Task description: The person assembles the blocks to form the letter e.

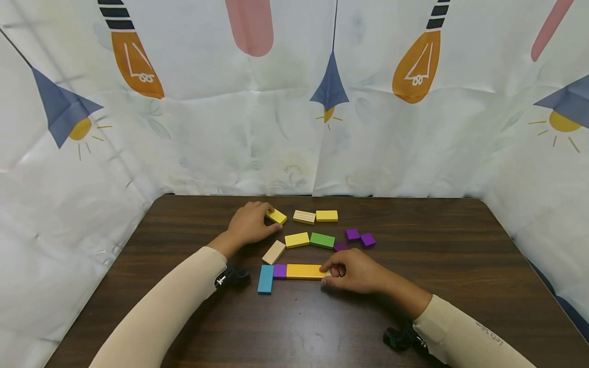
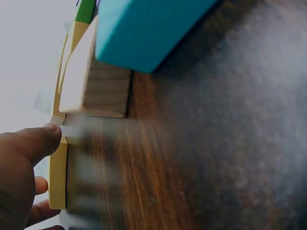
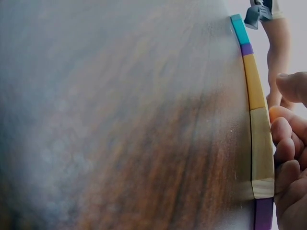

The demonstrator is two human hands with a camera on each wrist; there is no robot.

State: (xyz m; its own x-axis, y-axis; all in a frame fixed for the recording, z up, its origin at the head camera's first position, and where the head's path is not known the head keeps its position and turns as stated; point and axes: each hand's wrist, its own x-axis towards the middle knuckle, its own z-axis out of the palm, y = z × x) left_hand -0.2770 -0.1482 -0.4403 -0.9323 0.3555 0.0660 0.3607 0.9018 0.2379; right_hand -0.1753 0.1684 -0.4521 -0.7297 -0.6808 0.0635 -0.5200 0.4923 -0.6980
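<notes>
My left hand (image 1: pixel 250 223) holds a yellow block (image 1: pixel 277 216) at the back left, with the thumb by one end and fingertips by the other. In the left wrist view the thumb (image 2: pixel 41 141) overlaps that block's end. My right hand (image 1: pixel 356 271) is over the right part of a front row, fingers loosely curled. The row has a blue block (image 1: pixel 265 279), a purple block (image 1: pixel 279 271), a long orange-yellow block (image 1: pixel 303 271) and a plain wood block (image 3: pixel 262 148). The index fingertip is right at the joint between the last two; the thumb stands apart above.
Behind the row lie a tilted plain wood block (image 1: pixel 273 252), a yellow block (image 1: pixel 296 240) and a green block (image 1: pixel 322 240). Several purple blocks (image 1: pixel 352 234) lie right of them. A striped wood block (image 1: pixel 304 217) and another yellow block (image 1: pixel 326 216) lie near the back edge.
</notes>
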